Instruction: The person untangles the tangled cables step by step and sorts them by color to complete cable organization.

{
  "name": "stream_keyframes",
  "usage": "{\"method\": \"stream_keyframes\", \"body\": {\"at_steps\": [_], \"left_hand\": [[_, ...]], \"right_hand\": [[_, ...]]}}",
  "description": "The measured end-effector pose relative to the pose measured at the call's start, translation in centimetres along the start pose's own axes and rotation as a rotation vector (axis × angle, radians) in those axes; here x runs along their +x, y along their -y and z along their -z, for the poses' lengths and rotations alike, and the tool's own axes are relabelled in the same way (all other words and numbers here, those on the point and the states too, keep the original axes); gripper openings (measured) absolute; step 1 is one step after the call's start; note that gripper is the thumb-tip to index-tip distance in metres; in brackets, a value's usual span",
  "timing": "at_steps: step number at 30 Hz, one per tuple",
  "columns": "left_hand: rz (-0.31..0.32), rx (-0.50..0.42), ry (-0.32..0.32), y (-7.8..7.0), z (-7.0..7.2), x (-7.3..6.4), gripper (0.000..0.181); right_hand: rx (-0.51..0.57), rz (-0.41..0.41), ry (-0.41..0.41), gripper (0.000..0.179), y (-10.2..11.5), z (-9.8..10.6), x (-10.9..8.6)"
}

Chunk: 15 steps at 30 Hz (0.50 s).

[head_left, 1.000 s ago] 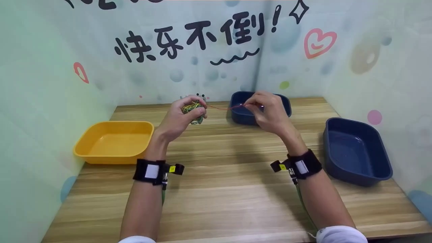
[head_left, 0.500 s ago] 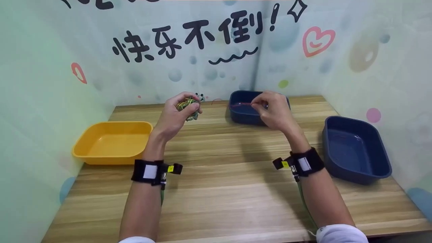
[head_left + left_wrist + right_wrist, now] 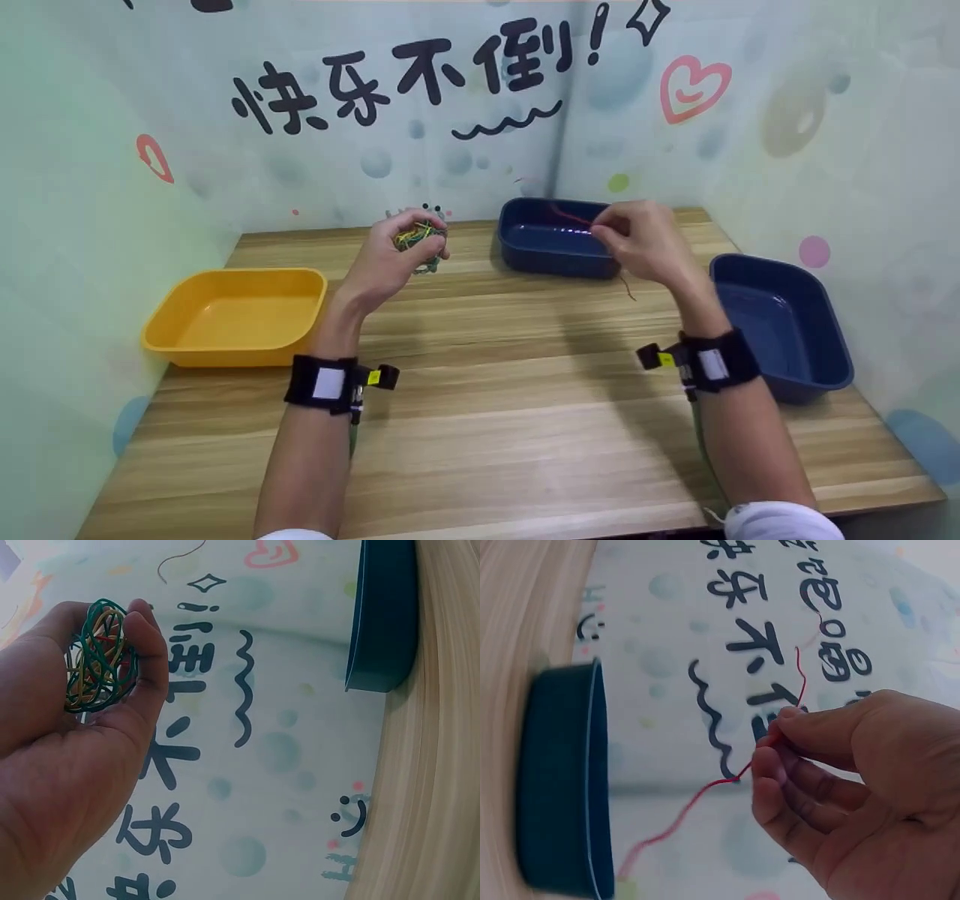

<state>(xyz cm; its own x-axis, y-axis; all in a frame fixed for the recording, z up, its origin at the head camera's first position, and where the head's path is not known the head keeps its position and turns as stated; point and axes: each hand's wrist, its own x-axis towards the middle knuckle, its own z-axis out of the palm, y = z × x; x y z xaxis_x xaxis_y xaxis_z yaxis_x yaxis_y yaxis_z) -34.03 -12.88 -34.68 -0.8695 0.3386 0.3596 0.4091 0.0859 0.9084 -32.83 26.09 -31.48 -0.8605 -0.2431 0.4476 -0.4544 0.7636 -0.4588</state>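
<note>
My left hand (image 3: 379,268) holds a tangled ball of thin wires (image 3: 412,237) between thumb and curled fingers, above the table. In the left wrist view green and yellow strands of the wire ball (image 3: 103,664) stand out, with a bit of red inside. My right hand (image 3: 651,244) pinches a single red wire (image 3: 571,217) between thumb and fingertips, in front of the far blue bin. Seen from the right wrist, one end of the red wire (image 3: 679,821) trails down and the other sticks up past the thumb. A wide gap separates the two hands.
A yellow bin (image 3: 240,352) stands at the left of the wooden table (image 3: 465,420). One blue bin (image 3: 551,259) is at the back, near the printed backdrop (image 3: 420,157). A second blue bin (image 3: 825,330) sits at the right, partly behind the right forearm.
The red wire, earlier stretched from the ball toward my right hand, has come away from it. My right hand has moved right with the wire; my left still holds the ball.
</note>
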Motion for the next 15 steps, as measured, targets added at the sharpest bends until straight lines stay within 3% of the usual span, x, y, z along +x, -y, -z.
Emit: {"method": "stream_keyframes", "body": {"at_steps": [5,9,15], "left_hand": [[0.012,0.009,0.009,0.1,-0.3,0.0,0.016],[0.025,0.006,0.012,0.1,-0.3,0.0,0.017],[0.051,0.022,0.007,0.3,0.0,-0.2,0.023]], "right_hand": [[-0.007,-0.153,0.046,0.022,-2.2,3.7,-2.0],[0.026,-0.250,0.013,0.024,-4.1,6.6,-3.5],[-0.162,-0.384,-0.052,0.033,-6.3,10.6,-5.0]]}}
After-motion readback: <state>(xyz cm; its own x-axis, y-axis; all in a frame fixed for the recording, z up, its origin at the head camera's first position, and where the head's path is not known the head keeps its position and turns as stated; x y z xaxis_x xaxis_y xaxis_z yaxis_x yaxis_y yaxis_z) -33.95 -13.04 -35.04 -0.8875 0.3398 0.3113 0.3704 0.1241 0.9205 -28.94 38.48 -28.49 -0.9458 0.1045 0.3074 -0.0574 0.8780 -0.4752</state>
